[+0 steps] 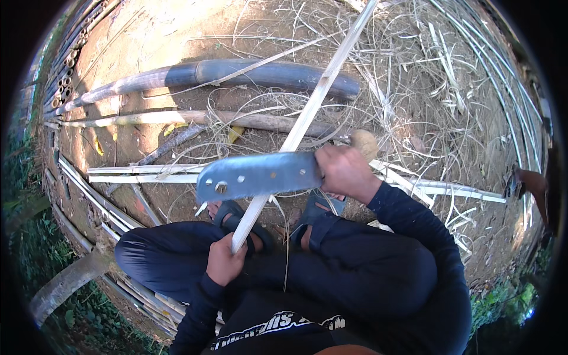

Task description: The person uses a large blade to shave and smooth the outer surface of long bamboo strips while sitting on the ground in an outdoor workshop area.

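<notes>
My left hand (225,260) is closed around the near end of a long pale split bamboo strip (322,89), which slants away from me to the upper right. In my right hand (348,173) is a broad machete (251,173) with several holes along its grey blade. The blade lies across the strip from above, hiding part of it; whether its edge touches the strip I cannot tell. Past my right fist shows a rounded wooden knob (364,144), which looks like the end of the machete's handle. My sandalled feet (322,214) are just below the blade.
A thick dark bamboo pole (236,72) and a thinner pole (254,120) lie across the ground ahead. Split pale strips (142,174) run beside my feet. Curly shavings (408,77) cover the right side. More poles (74,56) are stacked at the far left.
</notes>
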`<state>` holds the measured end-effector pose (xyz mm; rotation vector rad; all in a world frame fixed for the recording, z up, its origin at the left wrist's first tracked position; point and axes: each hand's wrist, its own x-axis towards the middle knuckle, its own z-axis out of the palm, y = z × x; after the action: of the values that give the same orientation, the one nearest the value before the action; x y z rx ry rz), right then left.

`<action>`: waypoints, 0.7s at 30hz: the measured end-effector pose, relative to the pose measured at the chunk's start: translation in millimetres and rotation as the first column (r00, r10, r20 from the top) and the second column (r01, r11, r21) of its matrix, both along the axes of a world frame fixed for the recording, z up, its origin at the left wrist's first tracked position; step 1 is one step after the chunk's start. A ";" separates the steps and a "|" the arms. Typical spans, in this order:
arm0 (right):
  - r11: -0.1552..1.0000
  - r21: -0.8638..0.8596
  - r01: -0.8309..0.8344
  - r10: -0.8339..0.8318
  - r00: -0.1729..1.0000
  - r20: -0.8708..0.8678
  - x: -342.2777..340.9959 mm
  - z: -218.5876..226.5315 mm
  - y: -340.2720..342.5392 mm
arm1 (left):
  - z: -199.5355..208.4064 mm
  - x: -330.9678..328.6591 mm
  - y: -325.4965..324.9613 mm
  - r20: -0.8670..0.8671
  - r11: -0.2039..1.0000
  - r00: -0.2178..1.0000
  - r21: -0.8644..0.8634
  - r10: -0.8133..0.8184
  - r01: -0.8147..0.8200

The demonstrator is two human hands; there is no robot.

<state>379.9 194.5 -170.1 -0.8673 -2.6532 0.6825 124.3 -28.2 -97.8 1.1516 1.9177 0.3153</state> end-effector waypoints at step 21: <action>0.898 0.020 0.440 -0.412 0.823 0.391 37.7 26.6 85.8 | 1.7 -22.4 42.6 0.590 0.638 0.448 -0.768 0.672 0.055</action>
<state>417.6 280.3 -143.5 -1.7103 -2.6063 0.5331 101.9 14.4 -96.1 -0.0511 1.0961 0.2509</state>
